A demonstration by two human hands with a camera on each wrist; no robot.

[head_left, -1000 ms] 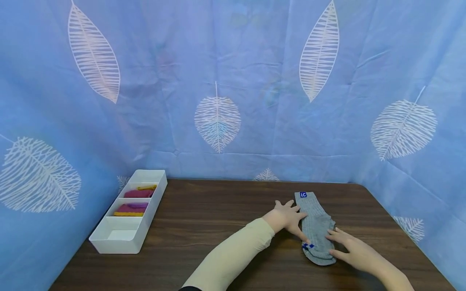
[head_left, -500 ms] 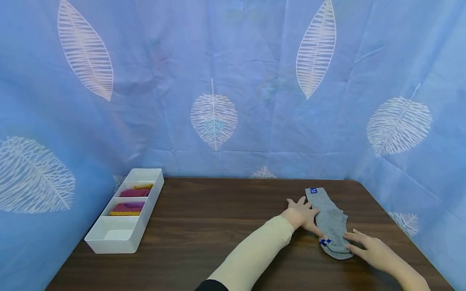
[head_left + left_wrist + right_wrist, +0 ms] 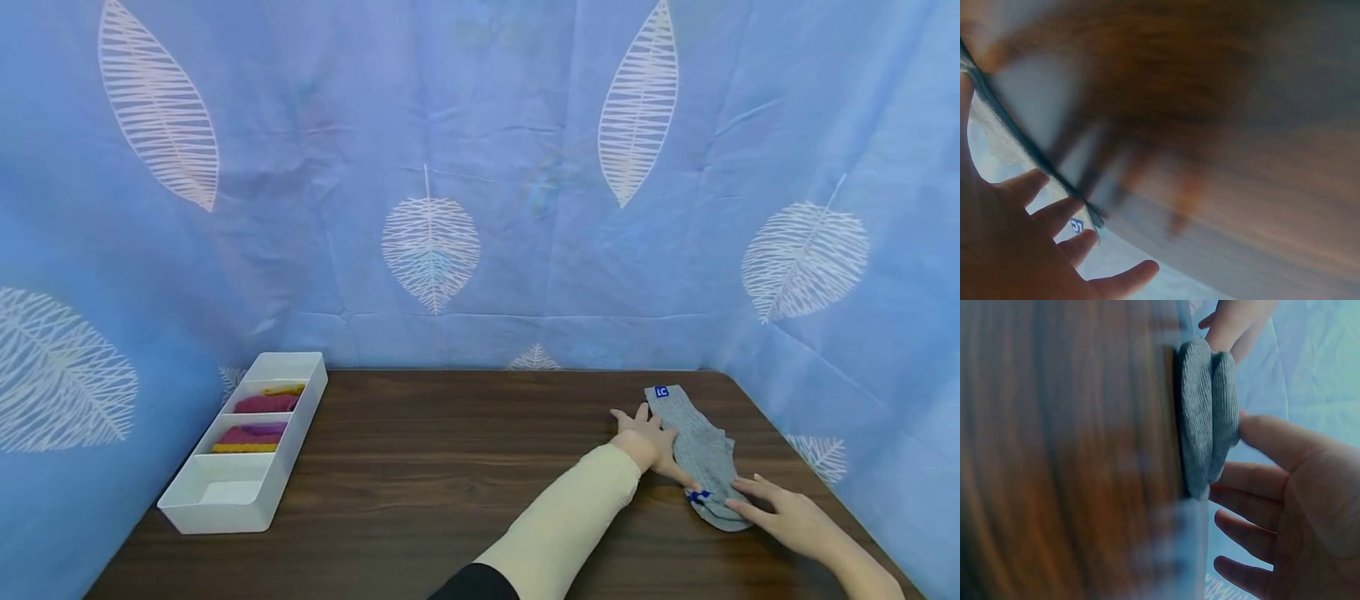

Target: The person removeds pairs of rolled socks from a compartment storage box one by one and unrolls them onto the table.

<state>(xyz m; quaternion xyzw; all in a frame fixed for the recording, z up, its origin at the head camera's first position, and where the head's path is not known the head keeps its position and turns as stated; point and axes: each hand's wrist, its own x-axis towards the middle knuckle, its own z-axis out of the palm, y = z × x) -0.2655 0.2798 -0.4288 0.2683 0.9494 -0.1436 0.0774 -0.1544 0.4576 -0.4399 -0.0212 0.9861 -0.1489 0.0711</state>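
A pair of grey ribbed ankle socks point(image 3: 701, 442) lies flat at the right of the table, one stacked on the other, with a blue tag at the cuff and blue diamonds near the toe. My left hand point(image 3: 651, 442), fingers spread, touches their left edge, its thumb close to the diamonds. On the opposite side, my right hand point(image 3: 787, 515) rests its thumb and fingertips at the heel and toe edge. The right wrist view gives the two sock layers point(image 3: 1200, 412) edge-on, with the extended fingers of the right hand point(image 3: 1310, 494) against them.
At the table's left stands a white divided box point(image 3: 288, 467). Two middle compartments hold folded dark red cloth items point(image 3: 255, 433) with yellow and purple parts. A blue leaf-print curtain point(image 3: 510, 250) hangs behind and beside the brown wooden table point(image 3: 450, 492).
Both hands have slid the socks to the right across the table, keeping their places on either side. The head view has turned slightly right, so the box appears further left.
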